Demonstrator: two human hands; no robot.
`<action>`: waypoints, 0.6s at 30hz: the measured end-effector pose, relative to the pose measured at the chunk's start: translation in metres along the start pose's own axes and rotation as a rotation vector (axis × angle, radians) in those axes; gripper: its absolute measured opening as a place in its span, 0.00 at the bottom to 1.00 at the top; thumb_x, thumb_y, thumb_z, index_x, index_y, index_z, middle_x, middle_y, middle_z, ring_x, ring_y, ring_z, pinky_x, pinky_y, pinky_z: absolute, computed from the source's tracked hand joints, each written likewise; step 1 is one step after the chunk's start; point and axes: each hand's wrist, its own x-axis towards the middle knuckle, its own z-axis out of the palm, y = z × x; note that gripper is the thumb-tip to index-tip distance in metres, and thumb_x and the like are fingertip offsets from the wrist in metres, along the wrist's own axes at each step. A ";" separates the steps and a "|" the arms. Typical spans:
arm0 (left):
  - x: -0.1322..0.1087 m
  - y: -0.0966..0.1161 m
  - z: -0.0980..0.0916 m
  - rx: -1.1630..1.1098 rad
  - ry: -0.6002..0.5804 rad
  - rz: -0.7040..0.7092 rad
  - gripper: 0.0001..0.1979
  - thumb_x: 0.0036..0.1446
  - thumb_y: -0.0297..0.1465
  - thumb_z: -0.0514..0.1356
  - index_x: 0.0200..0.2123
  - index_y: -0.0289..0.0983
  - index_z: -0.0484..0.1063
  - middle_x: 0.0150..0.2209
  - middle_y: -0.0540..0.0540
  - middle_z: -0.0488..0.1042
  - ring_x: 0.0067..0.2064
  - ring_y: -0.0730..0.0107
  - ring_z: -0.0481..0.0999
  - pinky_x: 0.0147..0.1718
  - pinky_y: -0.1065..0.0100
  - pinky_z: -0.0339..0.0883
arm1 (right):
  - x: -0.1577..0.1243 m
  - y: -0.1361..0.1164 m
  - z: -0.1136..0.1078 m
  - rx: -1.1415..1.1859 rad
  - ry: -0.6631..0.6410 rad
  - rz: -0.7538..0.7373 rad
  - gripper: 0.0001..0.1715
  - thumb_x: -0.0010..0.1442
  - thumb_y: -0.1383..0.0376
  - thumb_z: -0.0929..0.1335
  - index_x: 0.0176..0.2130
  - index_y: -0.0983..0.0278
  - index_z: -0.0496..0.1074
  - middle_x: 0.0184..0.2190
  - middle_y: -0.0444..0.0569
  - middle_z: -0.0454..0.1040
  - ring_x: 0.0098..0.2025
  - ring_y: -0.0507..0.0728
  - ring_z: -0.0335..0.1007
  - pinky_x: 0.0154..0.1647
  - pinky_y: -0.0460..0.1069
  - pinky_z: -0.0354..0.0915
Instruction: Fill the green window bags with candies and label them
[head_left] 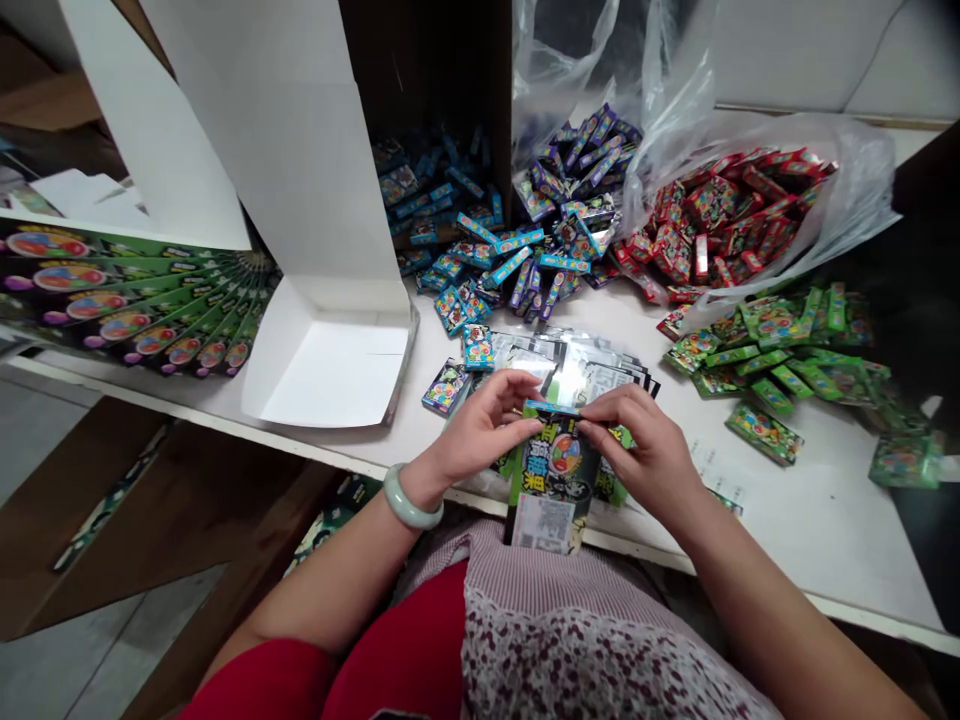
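Both hands hold a printed green-and-black pouch (553,478) at the table's near edge. My left hand (480,428), with a pale green bangle on its wrist, pinches the pouch's top left. My right hand (646,450) pinches the top right. A small blue packet (551,407) sits at the pouch's mouth between my fingertips. Behind my hands lies a stack of flat silvery pouches (577,365). Two loose blue packets (459,370) lie just left of that stack.
Heaps of small packets cover the white table (810,500): blue (480,250), purple (577,175), red in a clear plastic bag (727,220), green (802,360). An open white carton (322,300) stands at left, next to fanned green printed cards (135,300).
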 end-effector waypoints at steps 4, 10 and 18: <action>-0.004 -0.003 0.003 0.117 0.043 0.102 0.07 0.59 0.28 0.61 0.41 0.39 0.71 0.40 0.46 0.70 0.43 0.69 0.71 0.42 0.65 0.67 | -0.007 0.002 0.003 0.056 0.057 0.052 0.10 0.62 0.70 0.66 0.44 0.60 0.70 0.39 0.49 0.71 0.42 0.56 0.68 0.40 0.52 0.67; -0.006 -0.003 0.002 0.196 0.030 0.133 0.09 0.60 0.29 0.59 0.45 0.40 0.70 0.42 0.46 0.70 0.43 0.68 0.71 0.40 0.67 0.68 | -0.013 0.004 0.007 0.185 0.122 0.130 0.05 0.62 0.68 0.66 0.40 0.59 0.70 0.38 0.48 0.71 0.41 0.56 0.69 0.39 0.52 0.67; -0.006 -0.002 0.006 0.293 0.050 0.199 0.05 0.59 0.29 0.60 0.40 0.40 0.72 0.38 0.46 0.71 0.43 0.65 0.73 0.41 0.64 0.71 | -0.018 -0.004 0.012 0.215 0.153 0.144 0.06 0.63 0.66 0.64 0.40 0.59 0.71 0.39 0.49 0.74 0.44 0.55 0.70 0.44 0.52 0.68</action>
